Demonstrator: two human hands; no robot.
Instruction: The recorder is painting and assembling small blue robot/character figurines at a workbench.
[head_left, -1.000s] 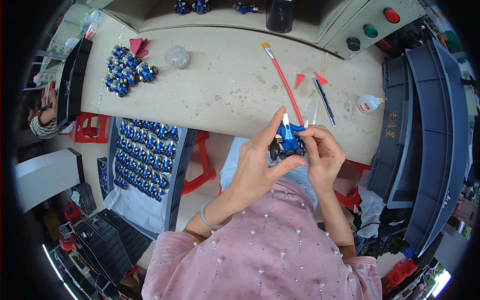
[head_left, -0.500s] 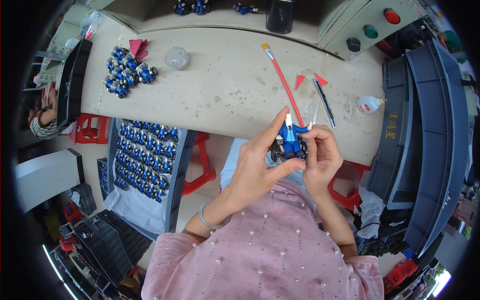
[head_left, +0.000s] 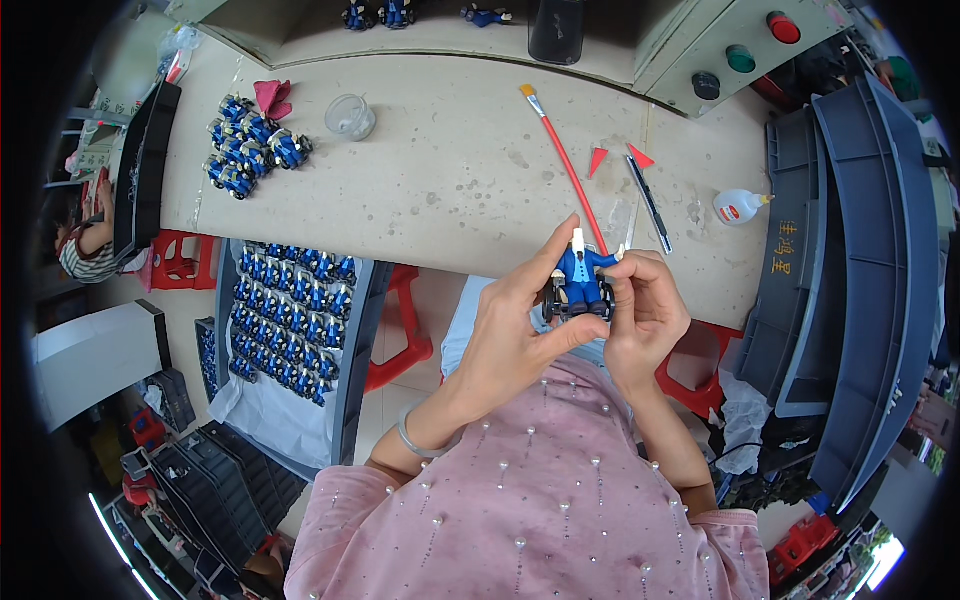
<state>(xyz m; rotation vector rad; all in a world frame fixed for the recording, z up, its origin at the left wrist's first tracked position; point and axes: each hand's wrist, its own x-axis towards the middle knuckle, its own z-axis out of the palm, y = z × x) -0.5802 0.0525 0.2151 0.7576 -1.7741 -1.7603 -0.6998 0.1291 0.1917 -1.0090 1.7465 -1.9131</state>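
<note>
Blue-suited figurine (head_left: 580,268) up at the near end of the red brush (head_left: 567,170): the left hand (head_left: 512,318) grips its side, the right hand (head_left: 645,308) pinches its outstretched arm. Right of the brush, a white bottle (head_left: 748,205) shows a red label (head_left: 731,213); farther right, yellow characters (head_left: 784,247) mark a grey crate (head_left: 792,195).

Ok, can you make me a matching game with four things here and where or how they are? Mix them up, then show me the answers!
Things
1. Round clear plastic cup
2. Small blue-suited toy figure with black wheels
3. White plastic squeeze bottle
4. Long red-handled paintbrush

Places
A. On the pale table, right of the slim black pen-like tool
B. Lying with yellow bristles at the far end
C. A little right of the crumpled dark-pink scrap
D. Held in the left hand and right hand

Pairs: 1-C, 2-D, 3-A, 4-B
</note>
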